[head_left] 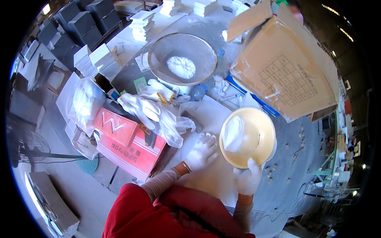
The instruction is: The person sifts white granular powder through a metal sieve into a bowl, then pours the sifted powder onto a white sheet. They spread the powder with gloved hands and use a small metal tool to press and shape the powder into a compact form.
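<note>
My right hand (249, 179), in a white glove, grips the near rim of a cream-yellow basin (262, 131), thumb over the edge. Inside the basin, against its left wall, is a whitish translucent patch (233, 134); I cannot tell whether it is film or powder. My left hand (201, 152), also gloved, is open with its fingers stretched out over a pale, dusty sheet (214, 119), left of the basin. Beyond both hands, a wide round sieve (158, 55) holds a heap of white powder (181, 67) and rests on a white container, mostly hidden beneath it.
A large cardboard box (285, 71) stands at the far right. Left of my left hand are a pink-red carton (131, 154), a red box (115, 126), white gloves (139, 106) and plastic bags (85, 101). White stacks (141, 25) line the back. A fan (35, 148) stands left.
</note>
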`<state>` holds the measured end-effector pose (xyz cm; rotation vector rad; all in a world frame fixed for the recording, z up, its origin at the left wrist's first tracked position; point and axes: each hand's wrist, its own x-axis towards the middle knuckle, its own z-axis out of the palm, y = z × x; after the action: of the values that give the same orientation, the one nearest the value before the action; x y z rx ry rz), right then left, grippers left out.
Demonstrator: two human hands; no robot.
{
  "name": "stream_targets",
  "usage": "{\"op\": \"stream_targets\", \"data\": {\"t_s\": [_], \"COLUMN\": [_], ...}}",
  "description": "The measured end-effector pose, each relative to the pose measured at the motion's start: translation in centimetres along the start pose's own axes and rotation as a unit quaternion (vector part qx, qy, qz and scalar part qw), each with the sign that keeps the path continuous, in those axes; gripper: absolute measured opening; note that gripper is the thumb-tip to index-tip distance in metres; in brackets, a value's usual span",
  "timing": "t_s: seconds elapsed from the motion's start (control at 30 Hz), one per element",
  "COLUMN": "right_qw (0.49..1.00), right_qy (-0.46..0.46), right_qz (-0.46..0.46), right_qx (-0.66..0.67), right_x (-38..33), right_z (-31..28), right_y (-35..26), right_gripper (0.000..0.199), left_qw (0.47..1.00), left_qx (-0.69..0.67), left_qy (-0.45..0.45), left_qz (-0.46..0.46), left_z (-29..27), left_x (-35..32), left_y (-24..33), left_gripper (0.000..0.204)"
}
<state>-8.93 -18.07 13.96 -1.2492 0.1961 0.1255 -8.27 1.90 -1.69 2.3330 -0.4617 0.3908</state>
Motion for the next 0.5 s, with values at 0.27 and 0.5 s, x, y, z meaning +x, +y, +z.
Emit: {"op": "stream_targets", "data": {"t_s": [0.27, 0.5], "right_qw": [0.989, 0.968], "right_qy": [-0.147, -0.22], "right_qz": [-0.01, -0.052], "right_qx": [-0.023, -0.11], "right_x": [10.8, 22.7], "right_z": [14.0, 22.7], "right_y": [-4.9, -5.0], "right_gripper": [0.052, 0.046], "left_qw": [0.999, 0.997], "left_qx": [0.033, 0.049], "left_qy": [-0.015, 0.063], "left_qz": [-0.014, 0.004], "left_z": [0.7, -0.1], "left_x": [-0.4, -0.3], "left_y": [0.0, -0.1], "left_gripper": [0.05, 0.042]}}
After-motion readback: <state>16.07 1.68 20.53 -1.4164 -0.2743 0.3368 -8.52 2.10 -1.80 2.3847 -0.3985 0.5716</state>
